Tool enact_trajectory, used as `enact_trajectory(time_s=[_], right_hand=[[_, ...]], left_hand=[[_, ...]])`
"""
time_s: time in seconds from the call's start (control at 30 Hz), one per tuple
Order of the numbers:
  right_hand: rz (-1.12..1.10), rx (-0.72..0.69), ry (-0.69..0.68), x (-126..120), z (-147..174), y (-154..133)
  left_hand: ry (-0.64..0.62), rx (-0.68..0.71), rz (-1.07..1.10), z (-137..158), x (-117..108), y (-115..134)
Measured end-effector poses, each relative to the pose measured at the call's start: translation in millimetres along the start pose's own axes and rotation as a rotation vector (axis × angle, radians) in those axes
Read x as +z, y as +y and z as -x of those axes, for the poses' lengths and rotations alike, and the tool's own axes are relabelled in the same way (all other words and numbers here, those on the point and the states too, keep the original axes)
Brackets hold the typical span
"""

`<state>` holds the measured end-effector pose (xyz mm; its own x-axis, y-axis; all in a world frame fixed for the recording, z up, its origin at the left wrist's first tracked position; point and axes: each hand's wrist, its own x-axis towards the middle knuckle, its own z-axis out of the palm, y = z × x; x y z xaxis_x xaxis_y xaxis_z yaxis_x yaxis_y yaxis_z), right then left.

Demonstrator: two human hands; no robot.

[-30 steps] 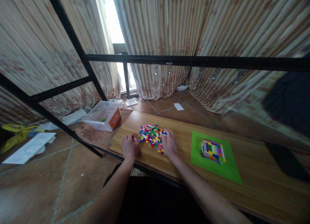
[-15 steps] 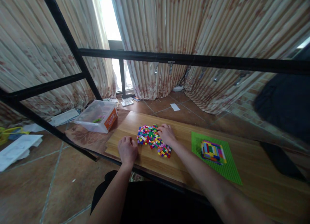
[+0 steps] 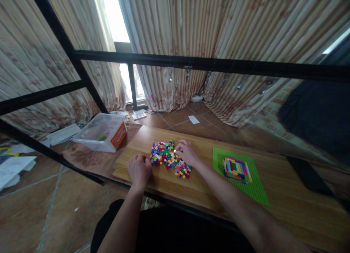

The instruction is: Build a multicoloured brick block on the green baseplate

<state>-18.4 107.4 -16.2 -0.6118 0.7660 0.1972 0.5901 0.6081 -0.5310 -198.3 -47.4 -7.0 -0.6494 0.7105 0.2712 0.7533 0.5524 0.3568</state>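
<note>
A loose heap of small toy bricks in many colours lies on the wooden board. My right hand reaches over the heap's right side, thumb and fingers pinched on a small white brick. Left of the heap, my left hand rests on the board with its fingers curled in; whatever may be inside them is hidden. To the right of my right forearm sits a green baseplate, bearing a low, layered, multicoloured brick build.
A clear plastic box with an orange label and a few green pieces stands beyond the board's left end. Black metal bars cross behind the board. A dark flat object lies at right. Curtains hang behind.
The view has shifted slightly, moving the scene left. A white brick now shows at my right fingertips, where none was visible before. My left hand stays beside the heap.
</note>
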Motion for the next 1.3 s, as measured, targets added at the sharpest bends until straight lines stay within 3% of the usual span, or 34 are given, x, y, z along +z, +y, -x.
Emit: enact_trajectory(time_s=[0.17, 0.37, 0.53, 0.73, 0.9, 1.1, 1.3], right_hand=[[0.040, 0.013, -0.054, -1.2, -1.7, -4.0], [0.043, 0.054, -0.078, -1.5, -6.3, -12.5], [-0.042, 0.056, -0.014, -0.8, -3.0, -10.3], [-0.178, 0.066, 0.135, -3.8, 2.4, -6.0], [-0.314, 0.070, 0.087, -4.8, -7.0, -13.5], [-0.023, 0.025, -0.058, -7.8, -23.9, -26.5], [0.308, -0.003, -0.260, -16.4, -32.8, -45.2]], left_hand=[[-0.007, -0.067, 0.103, -8.7, -2.6, 9.2], [-0.051, 0.174, 0.131, -16.9, 6.8, 43.5], [-0.135, 0.229, 0.000, -16.2, 19.1, 69.3], [-0.177, 0.298, -0.052, -9.2, 25.3, 76.5], [-0.227, 0.337, -0.054, 3.0, 14.7, 80.3], [-0.229, 0.356, -0.028, 8.3, 12.2, 78.4], [-0.199, 0.204, -0.018, -7.3, 7.6, 68.1]])
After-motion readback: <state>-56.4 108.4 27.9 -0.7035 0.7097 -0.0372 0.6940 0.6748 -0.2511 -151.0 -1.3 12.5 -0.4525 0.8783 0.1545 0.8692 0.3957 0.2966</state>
